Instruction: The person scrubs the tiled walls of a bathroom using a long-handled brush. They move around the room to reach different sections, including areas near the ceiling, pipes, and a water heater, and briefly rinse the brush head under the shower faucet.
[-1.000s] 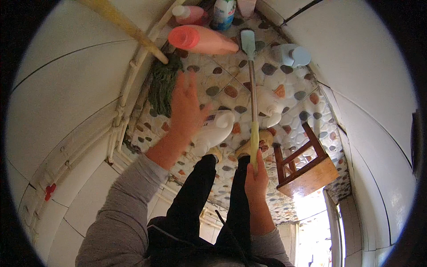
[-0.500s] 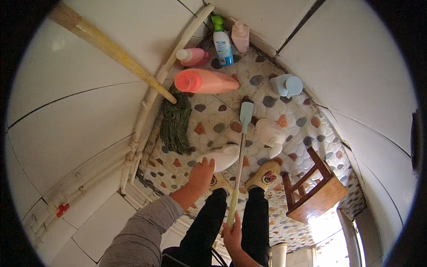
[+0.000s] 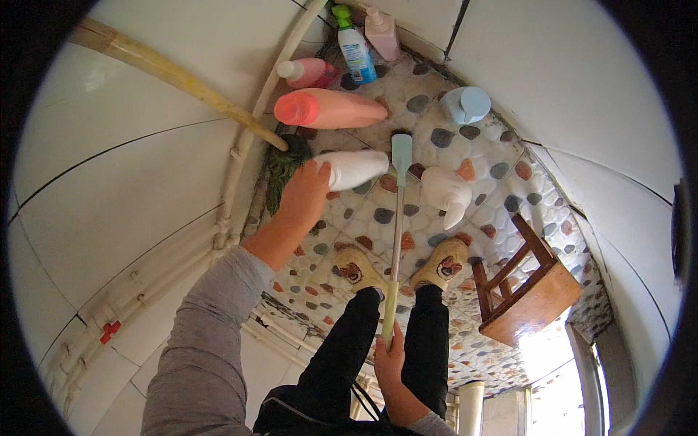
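Note:
My left hand (image 3: pixel 304 192) grips one end of a white bottle (image 3: pixel 358 169), which is held tilted nearly level, left of the brush head. Low in the middle, my right hand (image 3: pixel 390 357) is closed round the pale green handle of a long brush (image 3: pixel 399 232). Its metal shaft runs away from me to a light blue head near the floor. Just right of that head, a white pump bottle (image 3: pixel 445 187) has its nozzle toward me. Beyond the white bottle lies a large coral bottle (image 3: pixel 345 108).
A mop (image 3: pixel 287 171) with a wooden handle leans at the left wall. In the far corner are a green-topped spray bottle (image 3: pixel 356 54), a pink pump bottle (image 3: pixel 382 35) and a small pink bottle (image 3: pixel 309 72). A light blue container (image 3: pixel 465 105) and a wooden stool (image 3: pixel 532 305) are on the right.
My left hand has moved the white bottle away from me, up beside the brush head and partly over the mop. The view has shifted slightly; my right hand still holds the brush.

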The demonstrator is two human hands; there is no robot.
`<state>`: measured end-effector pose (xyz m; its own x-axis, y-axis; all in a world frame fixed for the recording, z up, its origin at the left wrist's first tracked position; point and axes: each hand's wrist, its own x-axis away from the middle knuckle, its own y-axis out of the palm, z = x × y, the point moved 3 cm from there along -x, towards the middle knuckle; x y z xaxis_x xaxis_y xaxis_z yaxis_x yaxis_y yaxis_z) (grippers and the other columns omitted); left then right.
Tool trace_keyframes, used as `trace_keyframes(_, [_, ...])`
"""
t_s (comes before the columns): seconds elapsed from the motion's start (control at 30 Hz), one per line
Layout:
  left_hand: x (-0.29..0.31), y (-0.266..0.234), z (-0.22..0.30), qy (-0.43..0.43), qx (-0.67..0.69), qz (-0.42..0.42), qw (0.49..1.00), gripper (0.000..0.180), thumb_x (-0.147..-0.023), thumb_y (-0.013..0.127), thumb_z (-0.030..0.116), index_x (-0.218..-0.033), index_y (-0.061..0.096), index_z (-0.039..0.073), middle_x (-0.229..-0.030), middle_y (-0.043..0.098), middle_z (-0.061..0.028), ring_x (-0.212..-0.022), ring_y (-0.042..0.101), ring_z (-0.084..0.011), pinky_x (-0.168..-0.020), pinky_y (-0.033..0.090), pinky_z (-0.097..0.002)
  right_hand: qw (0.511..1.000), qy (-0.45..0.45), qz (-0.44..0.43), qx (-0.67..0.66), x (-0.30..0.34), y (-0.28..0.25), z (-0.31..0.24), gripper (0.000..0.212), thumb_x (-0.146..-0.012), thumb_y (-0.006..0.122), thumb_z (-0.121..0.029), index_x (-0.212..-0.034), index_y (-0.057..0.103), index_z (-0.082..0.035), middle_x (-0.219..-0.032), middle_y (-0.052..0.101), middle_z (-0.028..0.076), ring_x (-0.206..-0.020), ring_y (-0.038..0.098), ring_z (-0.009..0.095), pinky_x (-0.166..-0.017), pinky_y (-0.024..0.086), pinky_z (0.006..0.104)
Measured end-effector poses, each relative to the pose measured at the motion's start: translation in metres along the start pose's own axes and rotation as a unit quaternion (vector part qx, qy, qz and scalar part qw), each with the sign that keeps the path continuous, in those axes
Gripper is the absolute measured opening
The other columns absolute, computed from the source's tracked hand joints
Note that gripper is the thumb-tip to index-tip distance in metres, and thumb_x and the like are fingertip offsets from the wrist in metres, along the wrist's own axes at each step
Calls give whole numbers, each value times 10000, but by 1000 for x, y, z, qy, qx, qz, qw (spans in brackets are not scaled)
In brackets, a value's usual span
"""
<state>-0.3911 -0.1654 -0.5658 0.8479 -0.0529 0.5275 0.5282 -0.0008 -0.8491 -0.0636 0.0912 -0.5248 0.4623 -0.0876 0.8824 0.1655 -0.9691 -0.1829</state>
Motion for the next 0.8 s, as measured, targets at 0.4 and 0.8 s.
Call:
trace_keyframes(0.4, [-26, 5, 52, 97, -86, 218, 967, 441, -780, 623, 79, -1203, 523, 7, -1212, 491, -213, -1058, 521, -360, -899, 458, -431, 998, -51, 1, 28, -13, -11, -54, 556, -898, 541, -67, -1418, 349, -119, -1210, 549, 216, -1038, 586, 304, -865, 461, 356])
trace_keyframes(0.8, [-71, 23, 225, 174, 202, 44, 963, 358, -803, 629, 65, -1128, 483, 35, -1004, 553, -200, -861, 596, -378, -696, 518, -443, 998, -27, -43, 22, -55, -38, -65, 586, -873, 523, -60, -1425, 331, -93, -1134, 566, 249, -1035, 572, 387, -857, 466, 401])
